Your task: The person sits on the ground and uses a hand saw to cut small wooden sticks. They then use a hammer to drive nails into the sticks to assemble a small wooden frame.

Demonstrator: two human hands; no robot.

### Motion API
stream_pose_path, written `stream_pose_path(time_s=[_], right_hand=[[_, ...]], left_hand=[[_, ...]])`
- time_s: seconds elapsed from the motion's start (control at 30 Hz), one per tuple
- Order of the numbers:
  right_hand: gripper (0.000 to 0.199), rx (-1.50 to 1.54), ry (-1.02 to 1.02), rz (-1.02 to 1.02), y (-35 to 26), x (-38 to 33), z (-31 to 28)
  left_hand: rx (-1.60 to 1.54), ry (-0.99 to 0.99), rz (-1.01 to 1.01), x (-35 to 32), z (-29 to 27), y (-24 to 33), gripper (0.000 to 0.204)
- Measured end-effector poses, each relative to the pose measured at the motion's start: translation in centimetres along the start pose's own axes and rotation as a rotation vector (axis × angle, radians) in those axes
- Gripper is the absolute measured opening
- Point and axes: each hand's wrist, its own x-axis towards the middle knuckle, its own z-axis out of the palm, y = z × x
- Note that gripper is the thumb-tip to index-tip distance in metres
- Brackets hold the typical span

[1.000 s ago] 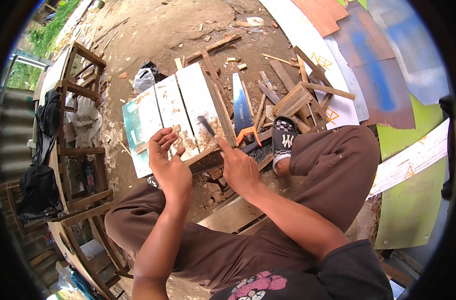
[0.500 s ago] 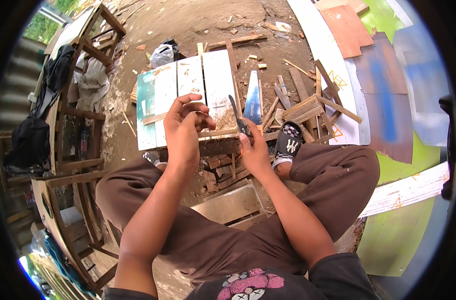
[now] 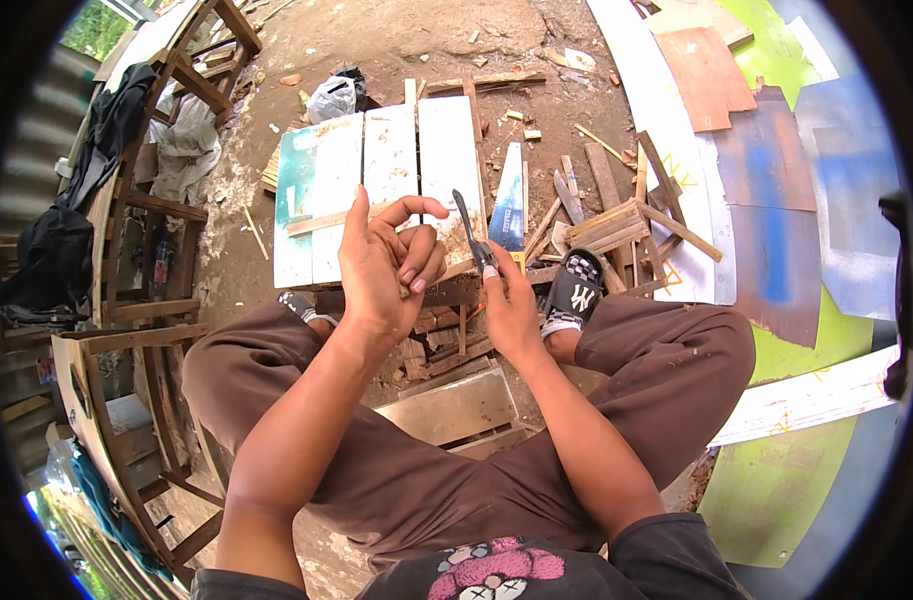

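Note:
My right hand (image 3: 509, 305) is closed round a slim dark hand tool (image 3: 466, 225) with a narrow, slightly curved end pointing up and away; its exact kind does not show. To its left, my left hand (image 3: 391, 255) is turned palm up above the near edge of the white boards (image 3: 386, 140). Its thumb and index finger stand apart, while the other fingers curl in toward the palm. A tiny pale bit shows by those curled fingertips, too small to name. A thin wooden strip (image 3: 316, 222) lies across the boards, partly behind my left hand.
A handsaw (image 3: 509, 200) with a blue-marked blade lies right of the boards, near a wooden-handled blade (image 3: 566, 195) and piled wood slats (image 3: 611, 230). Painted sheets (image 3: 766, 200) cover the right side. Wooden frames (image 3: 166, 200) stand at left. A plastic bag (image 3: 333, 100) sits beyond the boards.
My left hand has turned palm up and curled its lower fingers inward. My right hand keeps hold of the dark tool and has barely moved. The view has shifted slightly.

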Motion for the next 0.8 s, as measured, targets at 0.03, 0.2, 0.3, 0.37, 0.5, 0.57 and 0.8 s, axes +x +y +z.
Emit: stream_pose_path(time_s=[0.03,0.2,0.3,0.37,0.5,0.57,0.8], right_hand=[[0.045,0.000,-0.008,0.037,-0.2,0.0,0.0],[0.044,-0.127,0.021,-0.124,-1.2,-0.9,0.3],[0.041,-0.185,0.026,-0.217,-1.9,-1.4,0.4],[0.040,-0.217,0.018,-0.196,-2.4,-1.4,0.4],[0.040,-0.252,0.023,-0.231,-2.9,-1.8,0.7],[0.039,-0.239,0.039,-0.348,-3.0,-2.2,1.0],[0.042,-0.323,0.069,-0.202,-3.0,-1.6,1.2]], left_hand=[[0.007,0.055,-0.058,0.0,-0.1,0.0,0.073],[0.018,0.137,-0.004,0.1,0.1,-0.6,0.066],[0.062,0.198,0.039,0.3,0.2,-0.9,0.062],[0.150,0.238,0.135,0.5,0.3,-1.2,0.058],[0.386,0.415,0.302,0.7,0.4,-1.5,0.054],[0.470,0.485,0.372,0.6,0.7,-1.7,0.050],[0.593,0.492,0.419,0.2,1.2,-1.9,0.047]])
